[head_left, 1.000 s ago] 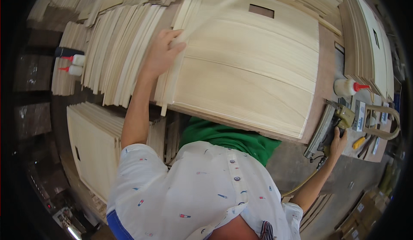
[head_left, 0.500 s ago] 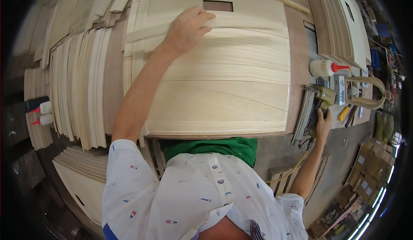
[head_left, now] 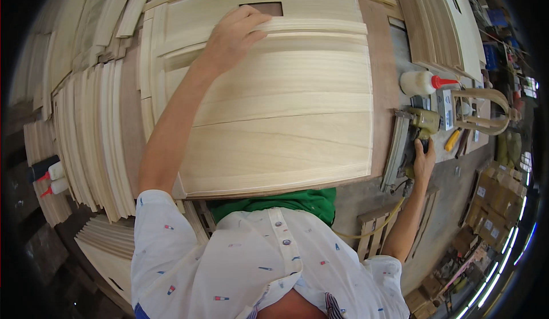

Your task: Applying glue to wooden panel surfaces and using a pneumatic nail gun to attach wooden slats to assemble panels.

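Observation:
A large pale wooden panel (head_left: 286,96) lies on the bench before me, with a rectangular cutout (head_left: 266,9) near its far edge. Across it, just on the near side of the cutout, runs a long thin wooden strip (head_left: 317,27). My left hand (head_left: 233,41) is closed on this strip, fingers curled over it; the thumb side shows best. Off to the right, my right hand (head_left: 424,157) is wrapped round the grip of an olive and grey air nail gun (head_left: 424,121). A yellow hose (head_left: 389,222) trails from the gun.
Stacks of wooden strips (head_left: 91,136) stand on the left, beside white glue bottles with red tips (head_left: 54,179). On the right are another glue bottle (head_left: 417,83), a yellow-handled tool (head_left: 452,140), a curved wooden frame (head_left: 492,110) and upright panels (head_left: 429,27).
The view has shifted, moving the scene slightly left. The strip under my left hand now stands out more from the panel, its right end clearly visible. My right hand still holds the nail gun.

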`<state>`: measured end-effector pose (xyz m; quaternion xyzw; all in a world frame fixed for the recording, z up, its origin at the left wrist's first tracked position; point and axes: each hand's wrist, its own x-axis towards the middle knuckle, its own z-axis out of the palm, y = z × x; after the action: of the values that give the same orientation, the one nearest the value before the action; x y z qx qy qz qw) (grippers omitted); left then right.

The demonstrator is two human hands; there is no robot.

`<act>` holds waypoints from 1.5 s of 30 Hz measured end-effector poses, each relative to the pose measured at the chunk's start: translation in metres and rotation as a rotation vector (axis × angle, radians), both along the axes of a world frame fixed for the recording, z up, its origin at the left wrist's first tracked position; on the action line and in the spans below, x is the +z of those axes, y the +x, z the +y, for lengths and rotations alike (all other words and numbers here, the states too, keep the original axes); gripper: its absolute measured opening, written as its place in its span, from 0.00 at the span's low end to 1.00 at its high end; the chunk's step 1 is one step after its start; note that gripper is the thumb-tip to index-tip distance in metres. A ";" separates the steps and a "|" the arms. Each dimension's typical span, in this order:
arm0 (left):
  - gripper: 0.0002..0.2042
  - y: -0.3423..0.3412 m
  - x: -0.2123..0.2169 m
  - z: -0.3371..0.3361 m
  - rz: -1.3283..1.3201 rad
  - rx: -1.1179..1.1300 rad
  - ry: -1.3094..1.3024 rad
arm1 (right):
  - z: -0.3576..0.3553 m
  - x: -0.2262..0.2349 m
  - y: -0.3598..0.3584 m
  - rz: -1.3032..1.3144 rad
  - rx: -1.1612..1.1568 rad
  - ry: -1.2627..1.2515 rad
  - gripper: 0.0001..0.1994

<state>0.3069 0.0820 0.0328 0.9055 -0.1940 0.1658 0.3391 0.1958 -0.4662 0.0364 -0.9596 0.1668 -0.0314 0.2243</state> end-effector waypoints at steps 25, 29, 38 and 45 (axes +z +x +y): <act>0.14 0.094 -0.018 0.014 0.021 0.090 -0.022 | -0.014 -0.004 -0.006 -0.016 0.003 0.045 0.34; 0.14 0.099 -0.022 0.019 -0.007 0.071 -0.001 | -0.016 -0.004 -0.006 -0.020 0.007 0.028 0.34; 0.15 0.102 -0.027 0.019 -0.002 0.090 0.035 | -0.011 0.000 -0.005 -0.014 0.019 0.066 0.34; 0.13 0.089 0.003 -0.004 -0.088 0.040 0.060 | -0.013 -0.002 -0.009 -0.018 0.003 0.097 0.32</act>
<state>0.3963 0.0779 0.0359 0.9107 -0.1955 0.2061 0.2997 0.1872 -0.4789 0.0344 -0.9475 0.1647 -0.0315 0.2723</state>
